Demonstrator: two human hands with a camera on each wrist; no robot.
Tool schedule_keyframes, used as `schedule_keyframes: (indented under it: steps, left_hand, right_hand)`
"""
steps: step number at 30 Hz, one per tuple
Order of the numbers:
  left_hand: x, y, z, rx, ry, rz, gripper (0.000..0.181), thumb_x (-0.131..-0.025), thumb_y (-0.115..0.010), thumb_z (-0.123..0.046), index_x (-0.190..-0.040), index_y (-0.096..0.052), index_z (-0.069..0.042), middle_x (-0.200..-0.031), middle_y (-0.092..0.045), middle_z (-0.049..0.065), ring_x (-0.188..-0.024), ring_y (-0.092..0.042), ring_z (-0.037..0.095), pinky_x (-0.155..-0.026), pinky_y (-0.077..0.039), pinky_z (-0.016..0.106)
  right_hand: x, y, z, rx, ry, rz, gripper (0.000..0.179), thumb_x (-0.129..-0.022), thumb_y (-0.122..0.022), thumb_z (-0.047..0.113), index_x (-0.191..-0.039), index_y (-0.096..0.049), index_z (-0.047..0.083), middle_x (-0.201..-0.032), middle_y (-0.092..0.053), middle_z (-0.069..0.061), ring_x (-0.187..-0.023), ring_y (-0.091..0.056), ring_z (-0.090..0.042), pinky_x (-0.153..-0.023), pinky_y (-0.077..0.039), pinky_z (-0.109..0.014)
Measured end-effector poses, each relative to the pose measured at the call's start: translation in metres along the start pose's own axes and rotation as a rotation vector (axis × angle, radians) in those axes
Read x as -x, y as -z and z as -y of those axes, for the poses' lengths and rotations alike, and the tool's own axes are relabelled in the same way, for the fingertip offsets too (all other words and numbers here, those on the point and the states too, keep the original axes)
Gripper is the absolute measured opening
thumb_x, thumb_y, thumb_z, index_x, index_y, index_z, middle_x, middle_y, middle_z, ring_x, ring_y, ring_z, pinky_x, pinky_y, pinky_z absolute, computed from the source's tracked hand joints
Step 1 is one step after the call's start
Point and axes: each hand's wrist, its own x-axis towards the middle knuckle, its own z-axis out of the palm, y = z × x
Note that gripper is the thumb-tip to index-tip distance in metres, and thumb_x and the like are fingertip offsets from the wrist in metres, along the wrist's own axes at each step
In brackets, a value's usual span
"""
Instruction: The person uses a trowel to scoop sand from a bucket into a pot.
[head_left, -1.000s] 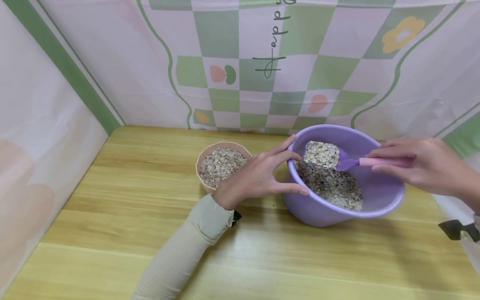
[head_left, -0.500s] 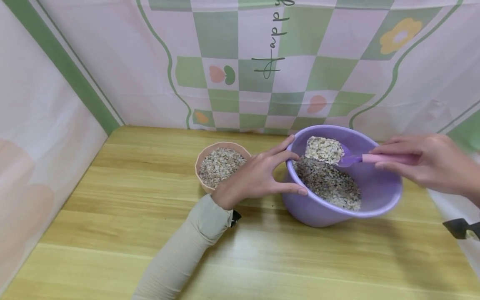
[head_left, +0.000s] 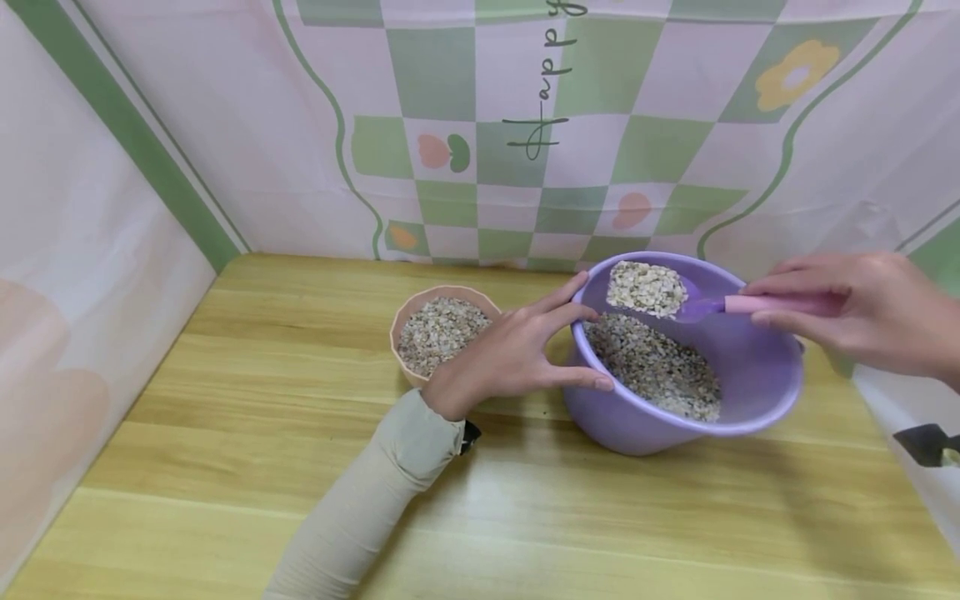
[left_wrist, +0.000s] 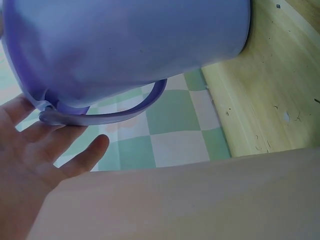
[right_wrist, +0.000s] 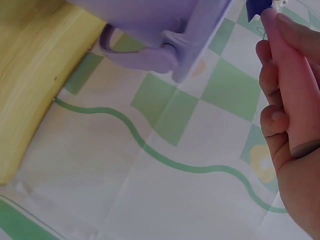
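Behind the worktop (head_left: 195, 500), a green-and-white checked cloth (head_left: 510, 146) with "Happy" lettering (head_left: 544, 86) and a yellow flower (head_left: 797, 77); left of the worktop, pale fabric (head_left: 82, 192) with peach shapes (head_left: 30, 333).

A right hand (head_left: 873, 312) grips a scoop (head_left: 742, 305) of grains (head_left: 647, 289) over a bucket (head_left: 637, 423); the left hand (head_left: 506, 354) rests on its rim (head_left: 738, 432); a bowl (head_left: 450, 292) of grains stands nearby.

Can't tell if it's a home, but my feed looks kinda screened off: wood table (head_left: 187, 400), printed cloth (head_left: 517, 150) behind it.
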Motion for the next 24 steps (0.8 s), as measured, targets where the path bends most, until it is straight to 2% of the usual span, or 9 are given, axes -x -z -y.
schedule_keyframes:
  steps: [5,13,19,22,24]
  left_hand:
    - [0.000,0.001,0.001,-0.012,-0.004,0.018,0.077,-0.080,-0.065,-0.072,-0.143,-0.050,-0.031,-0.160,0.003,-0.023,-0.126,-0.055,0.024,-0.102,-0.049,0.040]
    - [0.001,0.003,0.002,0.008,-0.010,0.021,0.075,-0.084,-0.063,-0.070,-0.147,-0.046,-0.034,-0.162,0.001,-0.020,-0.136,-0.046,0.030,-0.104,-0.047,0.046]
    - [0.008,0.009,0.004,0.012,-0.007,0.014,0.078,-0.086,-0.062,-0.069,-0.152,-0.041,-0.033,-0.163,-0.008,-0.017,-0.140,-0.042,0.029,-0.109,-0.041,0.047]
    - [0.013,0.014,0.004,0.006,-0.008,0.010,0.079,-0.086,-0.057,-0.072,-0.153,-0.038,-0.035,-0.162,-0.010,-0.020,-0.139,-0.042,0.023,-0.110,-0.041,0.043]
    - [0.017,0.018,0.003,0.019,0.003,0.006,0.078,-0.086,-0.054,-0.074,-0.152,-0.037,-0.038,-0.161,-0.011,-0.023,-0.135,-0.048,0.016,-0.108,-0.044,0.039]
  right_hand:
    - [-0.008,0.003,0.003,-0.007,0.003,0.034,0.026,-0.070,-0.088,0.010,-0.095,-0.080,0.009,-0.099,-0.072,0.012,-0.061,-0.059,0.008,-0.049,-0.046,-0.009]
    - [-0.018,0.001,0.006,-0.015,0.063,0.049,0.023,-0.074,-0.087,0.015,-0.095,-0.080,0.007,-0.092,-0.075,0.002,-0.060,-0.057,0.008,-0.046,-0.042,-0.009]
    - [-0.028,0.001,0.007,-0.060,0.111,0.035,0.026,-0.085,-0.080,0.028,-0.096,-0.080,0.005,-0.092,-0.075,0.003,-0.058,-0.056,0.007,-0.045,-0.041,-0.009]
    - [-0.033,0.000,0.008,-0.030,0.130,0.026,0.036,-0.088,-0.075,0.040,-0.095,-0.080,0.005,-0.091,-0.075,0.001,-0.064,-0.059,0.009,-0.049,-0.045,-0.008]
    - [-0.035,0.001,0.009,-0.007,0.128,0.022,0.038,-0.087,-0.076,0.042,-0.093,-0.080,0.005,-0.091,-0.075,-0.001,-0.070,-0.061,0.010,-0.052,-0.047,-0.008]
